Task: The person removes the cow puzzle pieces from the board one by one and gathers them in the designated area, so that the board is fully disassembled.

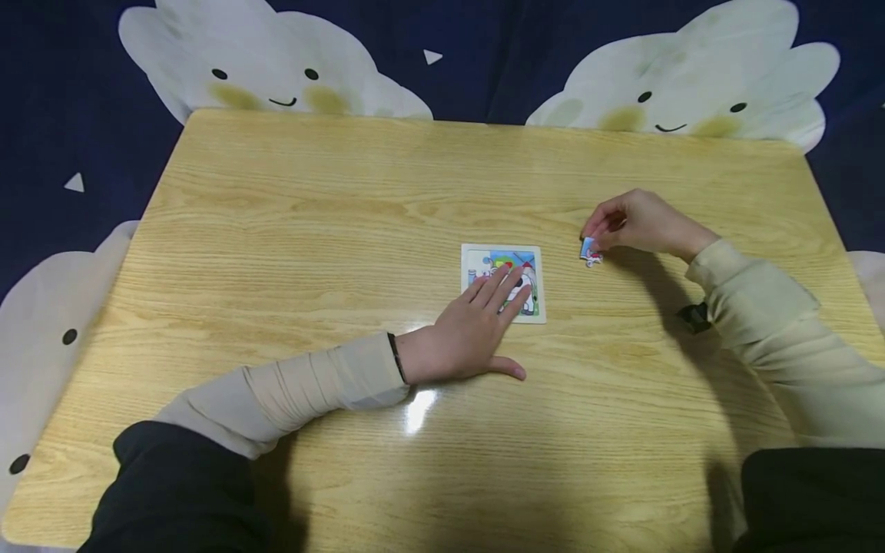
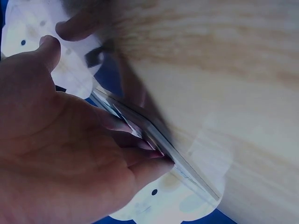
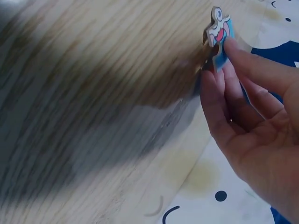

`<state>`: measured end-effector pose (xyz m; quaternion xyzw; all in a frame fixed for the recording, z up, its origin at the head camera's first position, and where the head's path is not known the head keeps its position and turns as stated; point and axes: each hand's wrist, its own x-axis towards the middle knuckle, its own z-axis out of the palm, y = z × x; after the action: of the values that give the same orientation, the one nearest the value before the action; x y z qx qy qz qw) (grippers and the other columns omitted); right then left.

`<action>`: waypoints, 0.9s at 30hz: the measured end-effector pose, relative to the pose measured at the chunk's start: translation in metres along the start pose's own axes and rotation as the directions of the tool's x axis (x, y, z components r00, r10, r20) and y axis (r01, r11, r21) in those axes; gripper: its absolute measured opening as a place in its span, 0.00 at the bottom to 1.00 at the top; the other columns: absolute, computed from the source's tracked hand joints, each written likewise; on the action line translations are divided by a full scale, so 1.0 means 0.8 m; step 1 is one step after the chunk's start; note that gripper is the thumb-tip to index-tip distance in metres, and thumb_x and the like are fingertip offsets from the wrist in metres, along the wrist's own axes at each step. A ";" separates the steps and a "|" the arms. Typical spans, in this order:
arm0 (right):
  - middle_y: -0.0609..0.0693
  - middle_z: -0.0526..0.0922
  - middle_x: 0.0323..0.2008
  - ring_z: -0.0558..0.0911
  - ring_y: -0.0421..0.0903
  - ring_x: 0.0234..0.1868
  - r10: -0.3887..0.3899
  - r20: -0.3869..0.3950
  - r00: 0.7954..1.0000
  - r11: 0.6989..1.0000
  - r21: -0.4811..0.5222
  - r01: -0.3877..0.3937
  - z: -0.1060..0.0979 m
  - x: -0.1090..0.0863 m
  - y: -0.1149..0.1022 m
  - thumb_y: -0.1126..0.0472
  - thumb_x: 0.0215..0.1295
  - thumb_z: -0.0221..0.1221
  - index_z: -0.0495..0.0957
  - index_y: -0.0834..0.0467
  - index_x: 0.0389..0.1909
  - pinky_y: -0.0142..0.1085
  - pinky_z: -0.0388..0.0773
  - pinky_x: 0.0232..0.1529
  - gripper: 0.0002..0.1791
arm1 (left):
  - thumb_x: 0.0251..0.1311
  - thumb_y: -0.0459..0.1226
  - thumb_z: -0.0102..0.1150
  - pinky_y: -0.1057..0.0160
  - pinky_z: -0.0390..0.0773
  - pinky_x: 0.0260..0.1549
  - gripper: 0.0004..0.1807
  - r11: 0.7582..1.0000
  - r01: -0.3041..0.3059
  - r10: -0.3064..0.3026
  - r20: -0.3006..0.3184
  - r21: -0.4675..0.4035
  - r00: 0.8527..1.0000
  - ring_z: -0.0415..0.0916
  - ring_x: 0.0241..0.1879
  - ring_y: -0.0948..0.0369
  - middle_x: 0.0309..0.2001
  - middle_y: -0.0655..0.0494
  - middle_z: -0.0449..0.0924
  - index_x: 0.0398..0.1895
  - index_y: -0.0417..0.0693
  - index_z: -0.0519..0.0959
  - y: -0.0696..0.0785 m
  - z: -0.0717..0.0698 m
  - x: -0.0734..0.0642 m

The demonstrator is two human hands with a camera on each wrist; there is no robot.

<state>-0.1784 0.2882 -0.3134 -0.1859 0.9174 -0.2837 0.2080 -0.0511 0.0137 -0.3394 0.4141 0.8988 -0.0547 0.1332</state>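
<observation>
A small square jigsaw puzzle (image 1: pixel 538 307) with a pale frame lies on the wooden table. Its picture has blue, green and a black-and-white animal; white backing shows at the upper left. Across its lower part lies my left hand (image 1: pixel 477 326), straight fingers resting on the pieces and thumb spread out on the table side. To the right of the puzzle, my right hand (image 1: pixel 632 223) pinches a jigsaw piece (image 3: pixel 220 33) between thumb and fingers. That piece is light blue with red and white parts and a knobbed edge. Fingers hide part of both puzzle and piece.
The wooden table (image 1: pixel 276 246) spreads around both hands. Beyond its back edge hangs a dark blue cloth (image 1: pixel 484 61) printed with smiling white clouds. Beige sleeves (image 1: pixel 297 392) cover both forearms, and a dark object (image 1: pixel 694 316) sits at the right wrist.
</observation>
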 end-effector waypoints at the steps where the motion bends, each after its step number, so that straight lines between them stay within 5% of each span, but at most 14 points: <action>1: 0.54 0.85 0.29 0.80 0.36 0.29 -0.008 -0.003 1.000 1.000 -0.009 0.008 0.000 0.000 0.001 0.73 0.55 0.68 0.84 0.65 0.35 0.23 0.75 0.34 0.06 | 0.57 0.74 0.36 0.53 0.44 0.72 0.60 1.000 -0.001 0.001 -0.003 0.001 1.000 0.30 0.76 0.47 0.77 0.39 0.30 0.78 0.40 0.37 0.000 0.000 0.000; 11: 0.53 0.85 0.31 0.78 0.38 0.30 -0.065 -0.046 0.997 0.990 -0.126 0.059 0.007 0.000 0.008 0.73 0.55 0.68 0.84 0.64 0.33 0.23 0.71 0.32 0.05 | 0.59 0.74 0.37 0.53 0.43 0.72 0.59 0.999 -0.001 0.001 0.008 -0.033 1.000 0.29 0.76 0.47 0.77 0.39 0.28 0.78 0.40 0.37 0.000 -0.002 -0.001; 27: 0.54 0.85 0.34 0.79 0.35 0.31 -0.134 -0.056 0.989 0.990 -0.041 0.132 0.007 -0.010 -0.005 0.73 0.58 0.66 0.84 0.65 0.37 0.22 0.74 0.33 0.07 | 0.62 0.71 0.38 0.53 0.40 0.72 0.57 0.995 -0.005 0.006 0.012 -0.100 1.000 0.25 0.76 0.48 0.77 0.40 0.24 0.78 0.42 0.34 -0.001 -0.006 -0.003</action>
<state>-0.1681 0.2864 -0.3132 -0.2422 0.9138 -0.2851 0.1580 -0.0509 0.0122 -0.3341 0.4089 0.8985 -0.0121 0.1594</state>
